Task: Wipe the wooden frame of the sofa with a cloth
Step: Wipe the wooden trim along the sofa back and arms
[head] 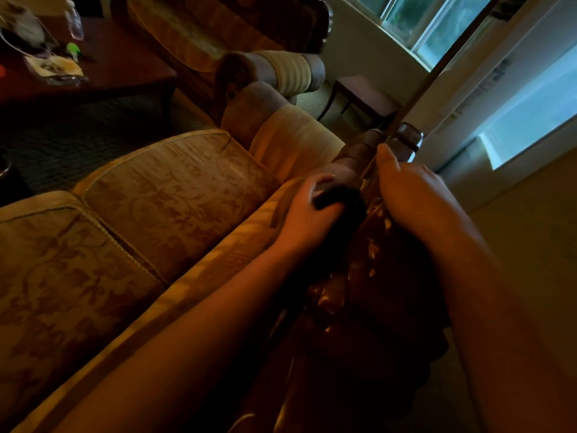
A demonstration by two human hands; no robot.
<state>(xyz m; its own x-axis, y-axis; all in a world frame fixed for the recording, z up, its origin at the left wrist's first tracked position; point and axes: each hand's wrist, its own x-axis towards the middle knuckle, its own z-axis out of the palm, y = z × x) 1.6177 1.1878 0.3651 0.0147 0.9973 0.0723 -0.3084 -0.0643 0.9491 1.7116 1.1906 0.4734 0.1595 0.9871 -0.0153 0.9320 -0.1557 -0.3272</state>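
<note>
The sofa's dark carved wooden frame [349, 292] runs along the top of the backrest from the bottom centre up to a rounded end [406, 135]. My left hand [312, 210] grips a dark cloth [340, 198] bunched on top of the frame. Just to its right, my right hand [412, 192] rests on the back side of the frame with fingers relaxed; its thumb points up along the wood. The sofa's patterned beige cushions [162, 201] lie to the left below my arms.
A dark wooden coffee table [125, 70] at the upper left carries a plastic bottle [74, 21] and small clutter. A second sofa [218, 32] stands beyond. A small stool [365, 95] sits near the wall, and bright windows [530, 114] fill the right side.
</note>
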